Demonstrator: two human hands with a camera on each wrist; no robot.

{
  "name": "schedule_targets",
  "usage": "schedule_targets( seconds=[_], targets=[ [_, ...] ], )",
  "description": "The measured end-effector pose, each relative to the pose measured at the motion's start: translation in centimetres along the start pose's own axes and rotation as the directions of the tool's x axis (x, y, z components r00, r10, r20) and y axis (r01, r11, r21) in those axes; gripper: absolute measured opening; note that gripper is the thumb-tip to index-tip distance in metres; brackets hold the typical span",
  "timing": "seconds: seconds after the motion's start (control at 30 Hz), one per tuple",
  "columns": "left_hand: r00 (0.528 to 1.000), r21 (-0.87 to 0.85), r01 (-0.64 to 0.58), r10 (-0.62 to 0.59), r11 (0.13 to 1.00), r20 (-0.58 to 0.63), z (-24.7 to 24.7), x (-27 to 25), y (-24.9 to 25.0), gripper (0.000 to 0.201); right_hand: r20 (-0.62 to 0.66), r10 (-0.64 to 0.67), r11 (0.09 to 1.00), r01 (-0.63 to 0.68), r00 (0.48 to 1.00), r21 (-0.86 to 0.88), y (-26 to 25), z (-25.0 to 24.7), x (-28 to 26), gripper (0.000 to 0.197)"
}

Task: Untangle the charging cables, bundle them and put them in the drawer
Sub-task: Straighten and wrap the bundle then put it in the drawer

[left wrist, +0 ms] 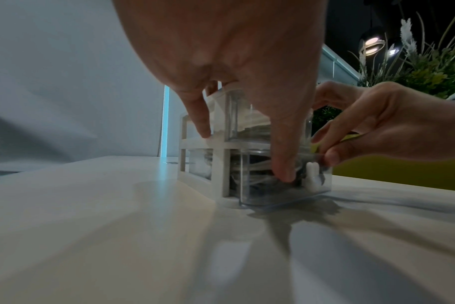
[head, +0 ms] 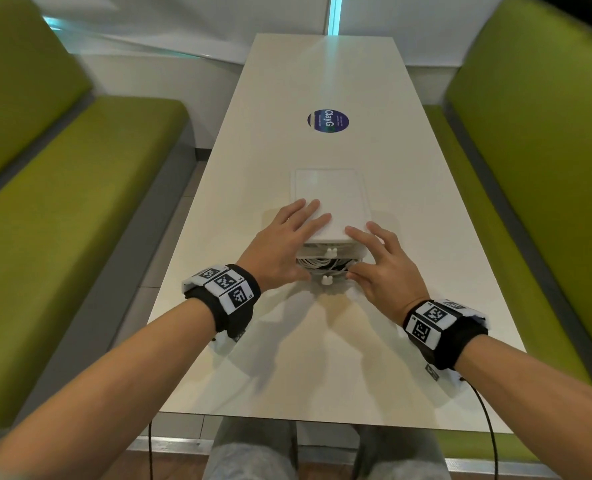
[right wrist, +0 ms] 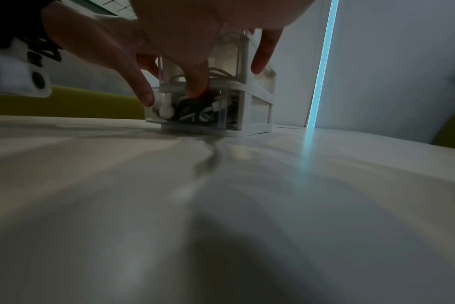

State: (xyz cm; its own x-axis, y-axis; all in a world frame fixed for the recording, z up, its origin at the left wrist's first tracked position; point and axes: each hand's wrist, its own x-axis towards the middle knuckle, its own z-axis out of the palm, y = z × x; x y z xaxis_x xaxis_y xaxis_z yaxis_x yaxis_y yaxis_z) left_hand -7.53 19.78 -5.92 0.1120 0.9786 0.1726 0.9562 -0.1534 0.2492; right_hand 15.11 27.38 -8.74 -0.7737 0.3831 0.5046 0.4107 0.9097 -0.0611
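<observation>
left hand (head: 285,242): fingers spread on white plastic drawer unit (head: 329,199) | right hand (head: 381,268): thumb against clear bottom drawer (head: 325,271) | coiled white cables (head: 322,264) between thumbs

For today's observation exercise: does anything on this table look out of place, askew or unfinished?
Only one thing: the lower drawer of the small drawer unit sits partly pulled out, with coiled cables showing inside. Both hands, left and right, have their thumbs at its front corners. Nothing looks spilled or damaged.
</observation>
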Motion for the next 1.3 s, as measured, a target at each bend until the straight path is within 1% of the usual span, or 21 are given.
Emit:
schedule_targets(
  seconds=[0.1,0.17,0.27,0.37,0.47,0.53,0.6,0.67,0.77,0.93,1.03,1.1,1.17,1.3],
  targets=[
    [1.0,-0.002,0.014,-0.014,1.0,-0.006,0.0,0.0,0.2,0.104,-0.049,0.031,0.999,-0.029,0.998,0.04,-0.1,0.2,0.1,0.016],
    [1.0,-0.004,0.019,-0.019,1.0,-0.015,0.1,0.0,0.3,0.103,-0.063,0.064,0.997,-0.061,0.996,0.043,-0.2,0.2,0.2,0.031],
    [1.0,-0.013,0.026,-0.027,1.0,-0.016,0.2,0.0,0.2,0.102,-0.047,0.076,0.997,-0.075,0.996,0.019,-0.5,0.3,0.6,0.055],
    [0.999,-0.016,0.036,-0.036,0.999,-0.029,0.3,0.0,0.3,0.1,-0.042,0.1,0.995,-0.099,0.994,0.017,-0.5,0.5,0.8,0.068],
    [0.994,-0.02,0.052,-0.054,0.998,-0.094,0.8,-0.1,0.5,0.091,-0.034,0.15,0.989,-0.151,0.988,-0.004,-0.3,0.5,1.1,0.078],
    [0.988,-0.014,0.062,-0.063,0.998,-0.141,1.3,0.0,0.6,0.086,-0.062,0.161,0.986,-0.163,0.985,-0.042,-0.2,0.6,1.5,0.074],
    [0.985,0.002,0.071,-0.069,0.998,-0.159,1.7,0.1,0.5,0.086,-0.083,0.15,0.986,-0.155,0.985,-0.053,0.0,0.9,1.8,0.068],
    [0.984,0.01,0.068,-0.066,0.998,-0.164,1.6,0.1,0.4,0.085,-0.067,0.131,0.989,-0.135,0.989,-0.056,0.2,1.1,1.9,0.067],
    [0.988,0.012,0.059,-0.056,0.998,-0.146,1.3,0.1,0.6,0.085,-0.04,0.109,0.99,-0.112,0.993,-0.09,0.2,1.1,1.9,0.067],
    [0.992,0.02,0.057,-0.054,0.998,-0.11,0.8,0.0,0.8,0.085,0.001,0.125,0.985,-0.124,0.992,-0.118,-0.3,0.7,2.1,0.07],
    [0.993,0.04,0.064,-0.06,0.997,-0.098,0.6,0.1,0.8,0.085,0.009,0.112,0.986,-0.11,0.994,-0.124,-0.2,0.4,2.3,0.072],
    [0.993,0.044,0.07,-0.066,0.997,-0.096,0.7,0.1,0.9,0.085,0.006,0.103,0.982,-0.101,0.995,-0.163,-0.2,0.3,2.5,0.072],
    [0.993,0.043,0.07,-0.066,0.997,-0.094,0.9,0.3,1.0,0.086,0.006,0.119,0.972,-0.115,0.993,-0.206,-0.6,0.3,2.7,0.07],
    [0.998,-0.004,0.047,-0.048,0.999,-0.051,0.4,0.4,0.8,0.093,0.084,0.205,0.954,-0.18,0.975,-0.24,-1.5,-0.4,3.4,0.066]
  ],
)
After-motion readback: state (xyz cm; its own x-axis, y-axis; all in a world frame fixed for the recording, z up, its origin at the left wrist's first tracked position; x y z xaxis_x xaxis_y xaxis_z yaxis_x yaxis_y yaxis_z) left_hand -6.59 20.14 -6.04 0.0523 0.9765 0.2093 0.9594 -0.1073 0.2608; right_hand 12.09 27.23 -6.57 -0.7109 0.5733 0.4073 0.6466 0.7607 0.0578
